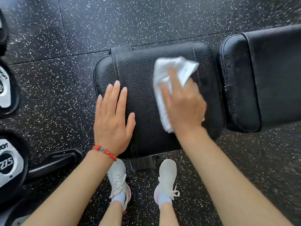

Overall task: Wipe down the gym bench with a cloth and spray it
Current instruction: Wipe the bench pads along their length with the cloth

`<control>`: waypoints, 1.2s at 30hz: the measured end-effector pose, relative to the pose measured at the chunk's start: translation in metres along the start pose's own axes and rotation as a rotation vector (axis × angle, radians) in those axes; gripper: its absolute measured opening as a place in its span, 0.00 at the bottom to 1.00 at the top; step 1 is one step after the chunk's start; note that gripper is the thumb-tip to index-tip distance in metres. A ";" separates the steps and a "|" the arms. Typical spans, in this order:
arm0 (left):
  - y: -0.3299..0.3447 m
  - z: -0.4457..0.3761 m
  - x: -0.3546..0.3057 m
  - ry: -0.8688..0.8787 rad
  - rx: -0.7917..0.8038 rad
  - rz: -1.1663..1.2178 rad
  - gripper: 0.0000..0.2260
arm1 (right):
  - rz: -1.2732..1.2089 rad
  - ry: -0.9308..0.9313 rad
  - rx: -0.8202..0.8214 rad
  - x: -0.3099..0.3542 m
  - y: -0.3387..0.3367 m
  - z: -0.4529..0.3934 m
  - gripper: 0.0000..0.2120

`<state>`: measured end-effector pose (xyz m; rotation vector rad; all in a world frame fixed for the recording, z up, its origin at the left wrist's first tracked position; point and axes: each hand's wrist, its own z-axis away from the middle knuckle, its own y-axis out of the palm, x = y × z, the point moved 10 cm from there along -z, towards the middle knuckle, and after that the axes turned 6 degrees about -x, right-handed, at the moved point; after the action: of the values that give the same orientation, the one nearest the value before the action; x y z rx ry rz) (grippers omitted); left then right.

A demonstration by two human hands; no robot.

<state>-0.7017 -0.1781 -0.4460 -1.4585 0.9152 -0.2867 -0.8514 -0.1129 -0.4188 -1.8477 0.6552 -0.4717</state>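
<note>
Black rubber floor (101,22) flecked with white, laid in square tiles with visible seams running across the upper view. At the left edge, dumbbell heads (8,162) with white end caps, one marked 27.5, rest beside a black rack bar (53,162). Lighting is even and diffuse.

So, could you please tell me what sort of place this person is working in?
Most likely a gym's weights area: a padded black bench being wiped with a white cloth, speckled rubber floor tiles, and dumbbells at the left edge, one marked 27.5.
</note>
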 end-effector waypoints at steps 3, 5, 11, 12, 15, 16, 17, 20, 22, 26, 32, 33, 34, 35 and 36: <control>0.000 0.000 0.000 0.011 0.011 -0.017 0.24 | -0.089 -0.172 -0.009 0.018 -0.011 0.025 0.19; 0.001 0.001 0.000 0.018 0.021 -0.030 0.24 | -0.058 -0.183 -0.009 -0.002 -0.009 0.021 0.19; -0.004 -0.002 -0.008 0.003 0.039 -0.055 0.24 | -0.088 0.205 -0.002 -0.087 -0.011 0.032 0.19; -0.005 -0.003 -0.013 0.007 0.030 -0.057 0.24 | -0.085 0.182 -0.003 -0.086 -0.013 0.042 0.19; 0.001 -0.008 -0.037 0.070 0.032 -0.052 0.24 | -0.080 0.138 0.007 -0.089 -0.020 0.066 0.18; 0.005 -0.010 -0.045 0.088 0.039 -0.050 0.24 | -0.078 0.123 -0.001 -0.091 -0.023 0.069 0.18; 0.010 -0.013 -0.052 0.099 0.049 -0.050 0.24 | -0.071 0.104 -0.015 -0.092 -0.025 0.068 0.18; 0.024 -0.015 -0.061 0.095 0.091 -0.095 0.25 | -0.088 0.074 -0.002 -0.088 -0.016 0.038 0.17; 0.027 -0.015 -0.058 0.091 0.084 -0.128 0.25 | -0.152 0.138 0.038 -0.088 -0.001 -0.001 0.18; 0.029 -0.014 -0.058 0.105 0.065 -0.138 0.25 | -0.234 0.167 0.082 -0.088 0.027 -0.051 0.20; 0.028 -0.014 -0.058 0.102 0.076 -0.159 0.25 | -0.211 0.132 0.076 -0.089 0.008 -0.017 0.17; 0.029 -0.014 -0.058 0.100 0.084 -0.161 0.25 | -0.197 0.115 0.068 -0.091 0.001 -0.006 0.17; 0.029 -0.014 -0.059 0.096 0.092 -0.161 0.25 | -0.175 0.097 0.061 -0.094 -0.007 0.006 0.16; 0.028 -0.015 -0.059 0.094 0.098 -0.161 0.25 | -0.153 0.079 0.058 -0.096 -0.014 0.018 0.17; 0.027 -0.015 -0.061 0.093 0.103 -0.162 0.25 | -0.137 0.062 0.065 -0.099 -0.019 0.030 0.17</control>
<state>-0.7607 -0.1440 -0.4474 -1.4348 0.8456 -0.5183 -0.9052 -0.0232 -0.4131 -1.8292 0.5500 -0.6356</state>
